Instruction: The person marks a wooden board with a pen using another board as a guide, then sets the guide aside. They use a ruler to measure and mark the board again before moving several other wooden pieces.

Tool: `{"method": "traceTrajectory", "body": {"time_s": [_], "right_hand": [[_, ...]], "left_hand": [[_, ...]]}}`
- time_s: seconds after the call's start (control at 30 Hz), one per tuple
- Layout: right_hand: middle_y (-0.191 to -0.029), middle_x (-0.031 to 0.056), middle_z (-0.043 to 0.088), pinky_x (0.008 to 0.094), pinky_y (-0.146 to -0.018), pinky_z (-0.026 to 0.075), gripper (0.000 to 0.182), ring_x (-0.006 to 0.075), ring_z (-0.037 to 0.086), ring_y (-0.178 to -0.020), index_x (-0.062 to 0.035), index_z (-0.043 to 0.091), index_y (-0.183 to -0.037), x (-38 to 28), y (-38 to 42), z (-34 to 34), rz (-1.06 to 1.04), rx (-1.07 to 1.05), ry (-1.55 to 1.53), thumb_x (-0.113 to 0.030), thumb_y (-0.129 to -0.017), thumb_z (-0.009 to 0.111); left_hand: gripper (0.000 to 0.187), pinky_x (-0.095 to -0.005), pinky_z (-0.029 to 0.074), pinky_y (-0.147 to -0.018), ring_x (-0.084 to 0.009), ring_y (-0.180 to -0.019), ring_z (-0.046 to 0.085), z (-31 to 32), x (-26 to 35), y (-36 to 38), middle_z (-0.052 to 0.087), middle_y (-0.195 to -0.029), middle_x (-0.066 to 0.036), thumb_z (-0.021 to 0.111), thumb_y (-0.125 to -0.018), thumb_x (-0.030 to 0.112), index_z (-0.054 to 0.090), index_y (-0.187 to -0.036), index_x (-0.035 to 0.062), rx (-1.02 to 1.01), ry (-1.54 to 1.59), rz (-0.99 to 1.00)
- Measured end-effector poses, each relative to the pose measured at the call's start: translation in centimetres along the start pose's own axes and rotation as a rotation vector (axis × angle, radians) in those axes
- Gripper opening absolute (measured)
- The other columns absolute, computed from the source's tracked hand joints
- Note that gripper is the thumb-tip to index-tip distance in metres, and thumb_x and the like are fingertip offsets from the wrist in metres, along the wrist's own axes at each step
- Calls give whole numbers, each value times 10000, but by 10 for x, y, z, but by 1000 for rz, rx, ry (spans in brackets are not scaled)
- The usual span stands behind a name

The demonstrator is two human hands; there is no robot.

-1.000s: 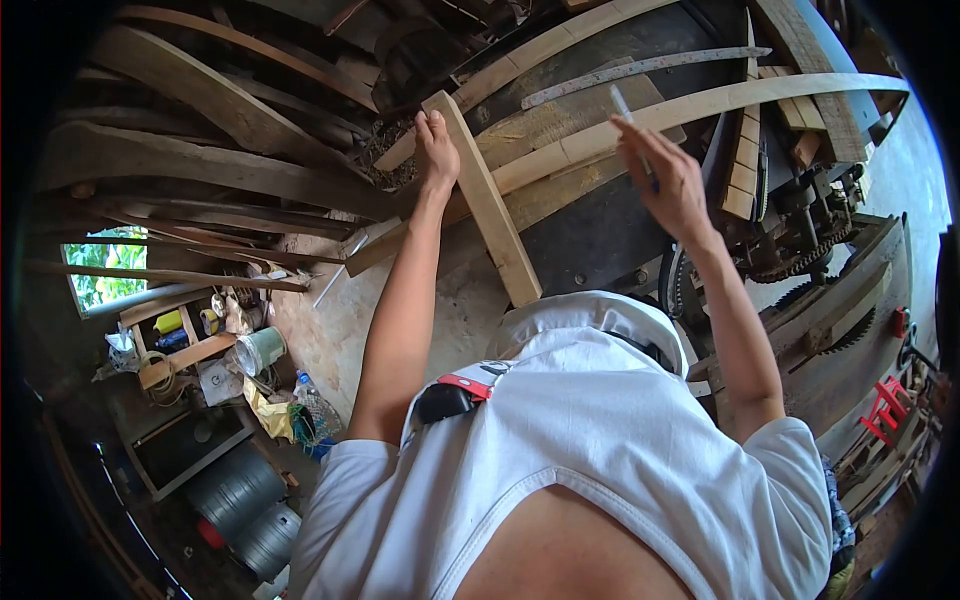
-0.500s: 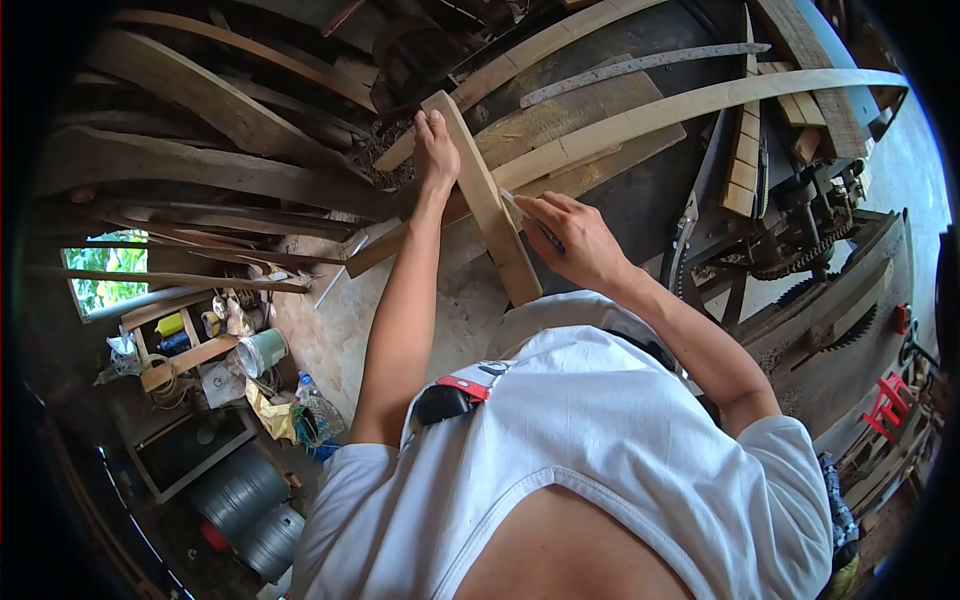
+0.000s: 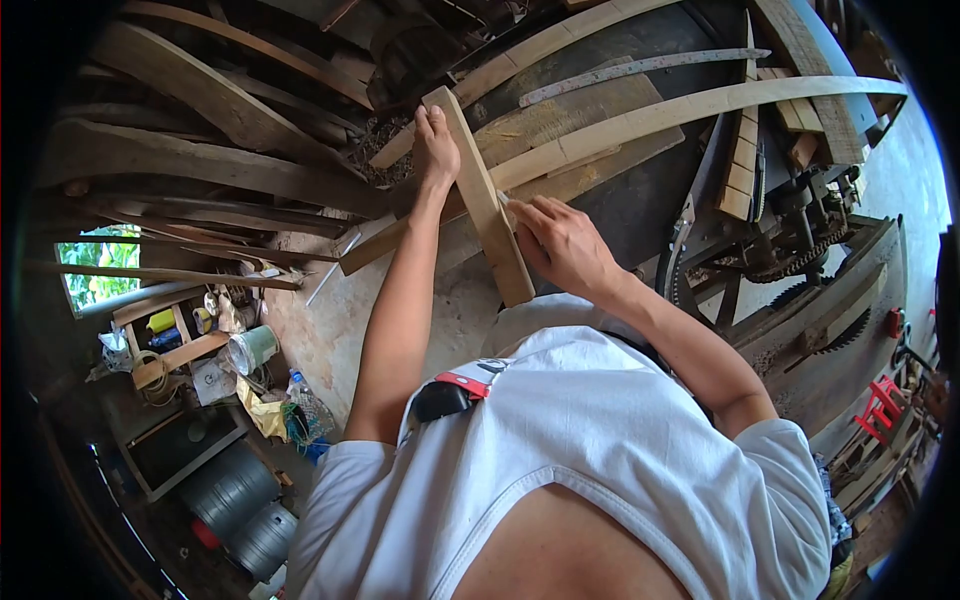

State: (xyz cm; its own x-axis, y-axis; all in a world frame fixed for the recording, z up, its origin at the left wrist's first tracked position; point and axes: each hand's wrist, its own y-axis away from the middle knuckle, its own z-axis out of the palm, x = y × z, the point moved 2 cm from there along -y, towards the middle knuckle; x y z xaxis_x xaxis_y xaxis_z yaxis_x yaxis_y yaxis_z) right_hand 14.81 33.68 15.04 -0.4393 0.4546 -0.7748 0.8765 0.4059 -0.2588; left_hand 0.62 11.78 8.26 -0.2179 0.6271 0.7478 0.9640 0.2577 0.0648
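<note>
Heavy fisheye warp, black vignetted corners; daylight from upper right, left side dim, window (image 3: 95, 262) overexposed.

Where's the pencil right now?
Head view, centre: the pencil is in the right hand, tip against the short wooden slat that the left hand steadies.

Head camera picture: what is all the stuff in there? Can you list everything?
short wooden board: one, pale tan, slanting across the bench middle
long curved strip: one, pale wood, top right
metal ruler: one, grey, top
pencil: one, tip only shows, at the board
dark planks: several, brown, left
gear machine: one, dark, right
barrels: two, grey, lower left
red stool: one, far right
white shirt: one, bottom
left hand: fingers grip the board's top
right hand: holds the pencil
</note>
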Motion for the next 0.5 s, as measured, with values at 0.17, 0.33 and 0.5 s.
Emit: {"method": "traceTrajectory", "body": {"time_s": [0.17,0.33,0.5], "right_hand": [[-931,190,620,462,-798,546,345,373,645,-897,47,619,-1250,10,-18,11,-8,25,20,-67,-926,601],[-928,193,624,455,-800,546,346,373,645,-908,50,624,-1236,0,9,2,15,-41,-4,-56,-907,610],[-877,195,625,462,-768,551,312,387,651,-841,60,650,-1182,6,9,4,32,-51,-42,-37,-889,607]], "left_hand": [[715,-492,416,-1114,-461,-1353,506,-1,-5,-3,506,-1469,-323,280,-1099,506,379,-1512,-69,21,-24,5],[712,-480,413,-1121,-471,-1350,507,-4,5,4,499,-1471,-336,283,-1103,494,372,-1507,-85,15,-12,7],[694,-483,430,-1105,-479,-1342,510,-2,6,4,489,-1461,-363,294,-1107,470,387,-1478,-109,60,1,42]]}}
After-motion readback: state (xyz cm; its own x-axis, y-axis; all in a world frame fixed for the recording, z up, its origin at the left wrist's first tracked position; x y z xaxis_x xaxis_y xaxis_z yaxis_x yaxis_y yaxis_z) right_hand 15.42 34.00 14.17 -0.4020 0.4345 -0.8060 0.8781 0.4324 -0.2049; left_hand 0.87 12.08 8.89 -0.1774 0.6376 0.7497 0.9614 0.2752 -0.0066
